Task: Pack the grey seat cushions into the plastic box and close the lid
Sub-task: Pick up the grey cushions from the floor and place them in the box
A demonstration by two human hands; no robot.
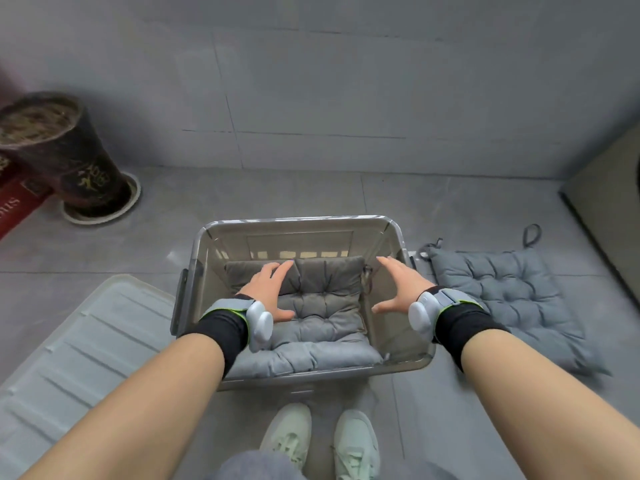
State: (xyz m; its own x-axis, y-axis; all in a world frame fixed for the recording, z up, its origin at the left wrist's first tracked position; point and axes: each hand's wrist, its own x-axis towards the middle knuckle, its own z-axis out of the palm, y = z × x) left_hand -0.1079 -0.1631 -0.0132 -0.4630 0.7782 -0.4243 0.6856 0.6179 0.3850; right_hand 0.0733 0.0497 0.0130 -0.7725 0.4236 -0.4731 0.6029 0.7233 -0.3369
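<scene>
Standing nearest the camera: a pair of pale green sneakers (pixel 320 441) on the grey tiled floor (pixel 450 209), toes toward the box, with a grey trouser leg just visible at the bottom edge.

Forearms: two, bare, each with a black wristband and a grey strap carrying a pale rounded sensor unit.

Clear plastic box (pixel 394 233): directly ahead of the shoes, open-topped, with dark latches on its left and right sides. Contents: grey tufted seat cushions (pixel 322 306), at least two, one lying flat along the near side, another bent so its far part rises against the back wall.

Left hand (pixel 272 289): inside the box opening, palm down, fingers spread and apart, resting on or just above the bent cushion; contact cannot be confirmed. It grips nothing.

Right hand (pixel 398 289): over the right side of the box, fingers splayed wide, holding nothing, beside the cushion's right edge and apart from it.

Loose grey seat cushion (pixel 502 299): flat on the floor just right of the box, tie loops at its far corners, well clear of both hands.

Translucent ribbed lid (pixel 79 344): on the floor to the left of the box, off the box entirely.

Farther left: a dark tapered planter (pixel 65 154) on a white saucer, with a red item beside it at the frame edge.

Farthest: grey tiled wall.
</scene>
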